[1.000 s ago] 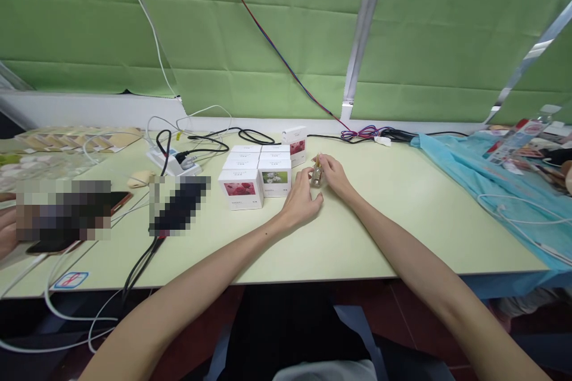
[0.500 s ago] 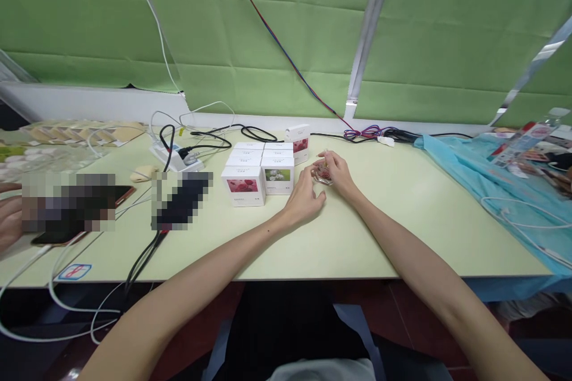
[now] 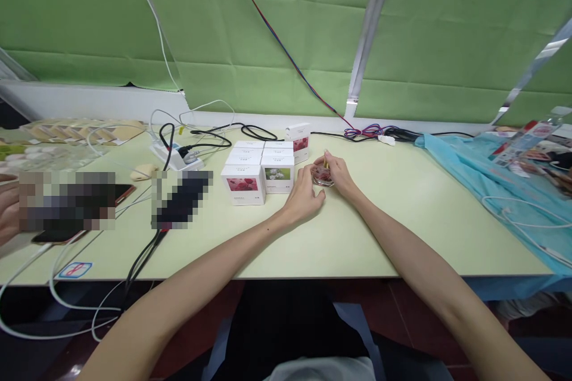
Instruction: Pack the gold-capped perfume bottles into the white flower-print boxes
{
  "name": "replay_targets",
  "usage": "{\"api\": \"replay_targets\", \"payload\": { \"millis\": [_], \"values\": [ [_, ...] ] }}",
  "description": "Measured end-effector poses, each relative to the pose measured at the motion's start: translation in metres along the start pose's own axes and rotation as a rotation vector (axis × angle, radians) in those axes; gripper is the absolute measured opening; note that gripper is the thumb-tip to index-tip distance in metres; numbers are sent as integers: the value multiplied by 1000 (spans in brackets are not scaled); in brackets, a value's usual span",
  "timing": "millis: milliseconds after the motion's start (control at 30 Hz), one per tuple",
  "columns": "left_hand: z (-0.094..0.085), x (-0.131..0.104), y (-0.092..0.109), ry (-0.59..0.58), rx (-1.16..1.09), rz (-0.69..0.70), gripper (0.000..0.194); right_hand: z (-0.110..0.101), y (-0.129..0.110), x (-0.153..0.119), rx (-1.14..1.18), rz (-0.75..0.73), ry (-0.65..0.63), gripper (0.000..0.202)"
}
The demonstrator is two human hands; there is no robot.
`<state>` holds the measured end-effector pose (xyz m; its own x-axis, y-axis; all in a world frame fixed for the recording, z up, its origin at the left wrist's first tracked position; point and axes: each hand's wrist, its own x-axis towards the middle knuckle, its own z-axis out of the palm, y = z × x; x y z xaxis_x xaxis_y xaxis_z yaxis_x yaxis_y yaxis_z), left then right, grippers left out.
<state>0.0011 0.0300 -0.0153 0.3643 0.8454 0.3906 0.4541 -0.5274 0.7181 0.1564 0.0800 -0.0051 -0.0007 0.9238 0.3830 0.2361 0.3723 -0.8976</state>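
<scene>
A small clear glass dish with reddish-brown bits in it sits on the table between my hands. My left hand curls its fingers against the dish's left side, the thumb standing apart toward me. My right hand is over the dish's right edge, thumb and fingers pinching a small yellow thing that points into the bits. What the yellow thing is, I cannot make out. Just left of my left hand stands a block of white boxes with flower pictures; another white box is set behind, at its right.
Left of the boxes lie a power strip, cables and two blurred-out phones. At the far left another person's hand is beside one phone. A blue plastic sheet with a bottle covers the right end. Behind rises a green curtain.
My right hand has turned slightly, and the yellow thing in its pinch now shows upright over the dish. More of the reddish-brown bits are visible. My left hand has stayed in place.
</scene>
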Motion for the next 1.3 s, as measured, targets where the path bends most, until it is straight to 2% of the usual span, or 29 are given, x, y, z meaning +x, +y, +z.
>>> {"api": "replay_targets", "payload": {
  "millis": [167,433,667,900,1133,1300],
  "values": [
    [0,1,0,3,14,2,60,-1,2,0,1,-2,-25,72],
    [-1,-1,-1,-6,8,-16,60,-4,-5,-2,12,-55,-41,46],
    [-2,-1,-1,6,-20,-16,63,-7,-12,-1,-2,-113,-5,30],
    [-4,-1,-1,-58,28,-14,67,-10,-3,2,-63,-162,109,29],
    [-7,-2,5,-126,62,53,65,-13,-1,2,-224,-218,273,48],
    [-6,-2,5,-99,72,110,58,-11,-2,2,-327,-258,398,48]
  ]
}}
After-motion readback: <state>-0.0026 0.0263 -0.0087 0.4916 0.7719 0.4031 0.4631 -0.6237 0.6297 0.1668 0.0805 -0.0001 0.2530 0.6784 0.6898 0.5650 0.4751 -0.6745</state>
